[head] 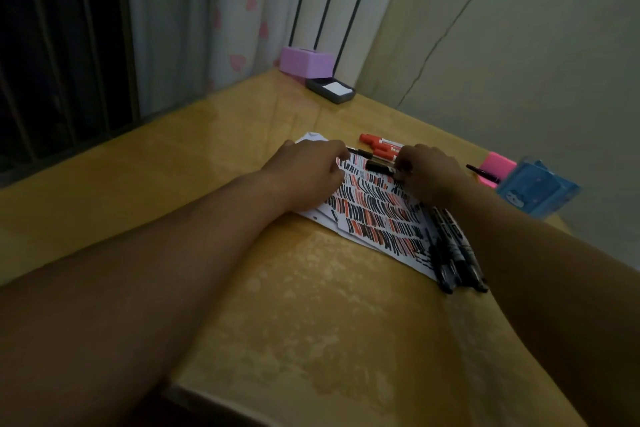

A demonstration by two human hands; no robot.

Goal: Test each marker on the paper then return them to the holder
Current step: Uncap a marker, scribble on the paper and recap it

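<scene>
While both hands meet over the striped paper (377, 215), a black marker (379, 166) lies between them.
Right hand (429, 172) fingers (401, 173) pinch its thick end; left hand (311, 170) fingers curl around a thin black piece (358, 151), its near end hidden. Black markers (457, 253) lie partly under the right forearm; red markers (381, 146) rest behind on the worktop (311, 305).

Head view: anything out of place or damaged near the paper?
A crack runs down the wall behind the table. Black markers lie loose across the paper's right edge, red markers beyond it, none in the blue holder.
</scene>
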